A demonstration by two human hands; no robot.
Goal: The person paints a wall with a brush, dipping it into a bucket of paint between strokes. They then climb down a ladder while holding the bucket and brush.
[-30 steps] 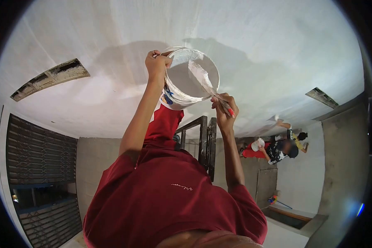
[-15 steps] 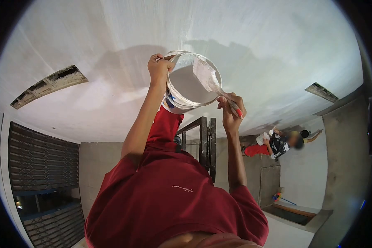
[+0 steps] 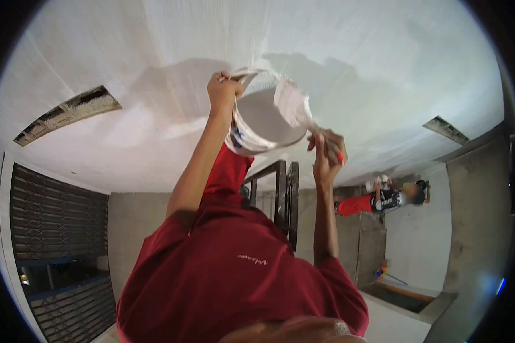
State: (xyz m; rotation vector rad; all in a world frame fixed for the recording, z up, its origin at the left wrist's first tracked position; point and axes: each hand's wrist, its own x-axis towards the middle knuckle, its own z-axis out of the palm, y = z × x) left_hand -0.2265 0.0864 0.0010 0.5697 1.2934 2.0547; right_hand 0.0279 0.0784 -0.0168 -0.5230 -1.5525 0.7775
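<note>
My left hand (image 3: 223, 91) is closed on the rim of a white bucket (image 3: 247, 140), which is tilted so that its inside shows. White coating streaks the bucket's rim, and blue marks show on its outer side. My right hand (image 3: 328, 153) is closed round the handle of a paintbrush (image 3: 292, 104). The broad, white-coated brush head lies across the bucket's mouth, over the right side of the rim. A red handle end sticks out past my fingers. Behind both hands spreads a pale, streaked wall (image 3: 171, 34).
Below the bucket stands a dark metal frame (image 3: 280, 200). Another person (image 3: 386, 199) is at the right by the wall, with a white container. Rough-edged openings (image 3: 68, 114) break the wall. A slatted metal gate (image 3: 60, 211) is at the left.
The brush and my right hand have shifted slightly right, and the bucket a little too. The other person's outstretched arm has drawn in.
</note>
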